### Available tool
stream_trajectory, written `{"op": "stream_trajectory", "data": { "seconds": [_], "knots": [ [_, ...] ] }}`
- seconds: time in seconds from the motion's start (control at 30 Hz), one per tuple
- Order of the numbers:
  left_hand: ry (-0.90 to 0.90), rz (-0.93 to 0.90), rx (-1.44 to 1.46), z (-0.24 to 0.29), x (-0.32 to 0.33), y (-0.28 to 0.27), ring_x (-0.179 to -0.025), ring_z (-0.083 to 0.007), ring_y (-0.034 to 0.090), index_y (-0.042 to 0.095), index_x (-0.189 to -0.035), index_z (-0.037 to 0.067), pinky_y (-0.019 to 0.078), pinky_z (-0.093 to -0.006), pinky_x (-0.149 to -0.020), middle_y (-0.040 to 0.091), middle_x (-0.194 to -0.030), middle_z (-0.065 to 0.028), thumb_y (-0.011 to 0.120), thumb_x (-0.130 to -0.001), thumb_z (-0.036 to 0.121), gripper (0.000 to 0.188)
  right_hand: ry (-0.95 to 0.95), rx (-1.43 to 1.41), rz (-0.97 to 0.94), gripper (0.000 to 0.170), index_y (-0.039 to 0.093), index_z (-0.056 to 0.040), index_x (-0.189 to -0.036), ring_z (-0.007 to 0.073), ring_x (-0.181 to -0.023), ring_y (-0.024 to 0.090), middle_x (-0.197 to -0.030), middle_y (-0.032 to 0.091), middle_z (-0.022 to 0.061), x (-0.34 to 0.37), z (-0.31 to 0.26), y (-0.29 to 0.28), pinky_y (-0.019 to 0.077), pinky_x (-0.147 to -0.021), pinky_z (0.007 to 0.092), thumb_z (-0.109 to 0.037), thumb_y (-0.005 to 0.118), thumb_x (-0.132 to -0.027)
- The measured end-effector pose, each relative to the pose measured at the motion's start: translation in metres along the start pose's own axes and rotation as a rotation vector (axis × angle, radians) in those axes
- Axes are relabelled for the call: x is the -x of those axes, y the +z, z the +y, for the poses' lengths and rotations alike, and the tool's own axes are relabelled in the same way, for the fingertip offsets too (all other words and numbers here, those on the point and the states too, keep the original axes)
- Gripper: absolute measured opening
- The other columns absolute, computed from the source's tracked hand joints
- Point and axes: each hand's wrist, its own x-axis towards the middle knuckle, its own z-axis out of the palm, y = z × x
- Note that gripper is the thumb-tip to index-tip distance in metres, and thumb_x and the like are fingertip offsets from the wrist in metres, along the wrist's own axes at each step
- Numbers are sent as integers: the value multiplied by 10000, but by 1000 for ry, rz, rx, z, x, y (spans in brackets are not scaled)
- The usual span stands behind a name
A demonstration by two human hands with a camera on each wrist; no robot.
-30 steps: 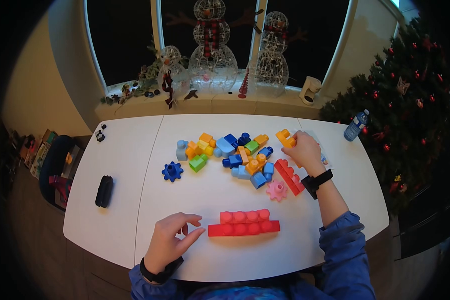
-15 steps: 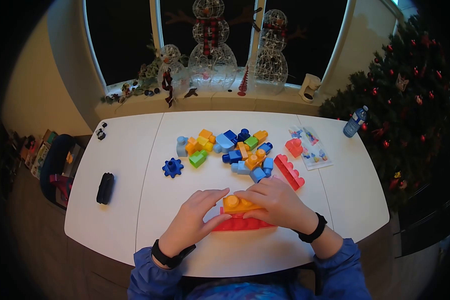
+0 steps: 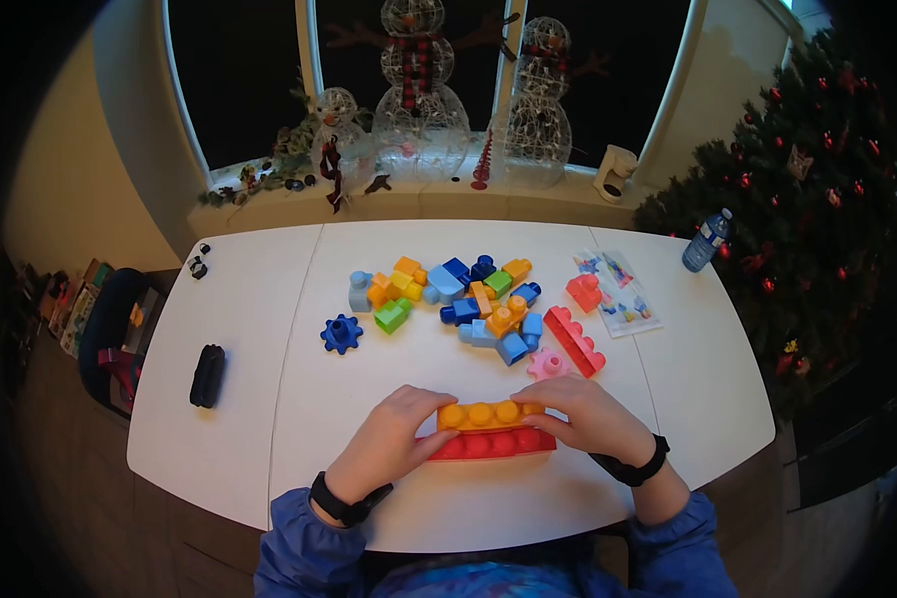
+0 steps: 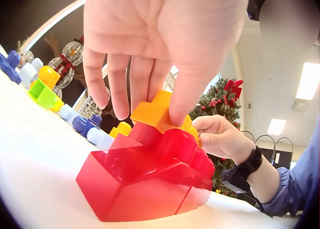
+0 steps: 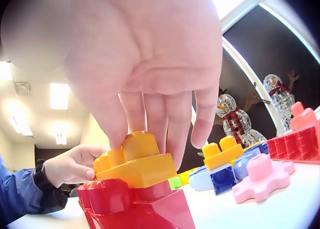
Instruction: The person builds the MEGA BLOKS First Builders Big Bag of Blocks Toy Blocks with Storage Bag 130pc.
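A long orange toy building brick sits on the back part of a red brick base near the table's front edge. My left hand pinches the orange brick's left end between thumb and fingers. At its other end, my right hand grips it the same way. From the left wrist view, the thumb lies against the orange brick, above the studs of the red base. The right wrist view has the orange brick right over the red studs.
Behind the hands lie several loose blue, green and yellow bricks. A pink gear piece, a long red brick and a picture sheet are to the right. A black case lies left; a water bottle stands back right.
My right hand came back from the far right, bringing the orange brick onto the red base. The left hand moved right to the brick. A small red brick now lies near the sheet.
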Motion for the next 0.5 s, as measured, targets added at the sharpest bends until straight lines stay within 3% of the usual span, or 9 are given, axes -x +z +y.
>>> {"op": "stream_trajectory", "data": {
  "seconds": [0.5],
  "knots": [
    [-109, -52, 79, -4, 1, 6, -1011, -394, 707, 694, -1213, 15, 569, -402, -920, 736, -1131, -188, 777, -890, 95, 343, 55, -119, 27, 253, 734, -34, -1172, 331, -988, 731, -1090, 768, 145, 3, 11, 16, 580, -877, 391, -126, 749, -937]
  ]
}}
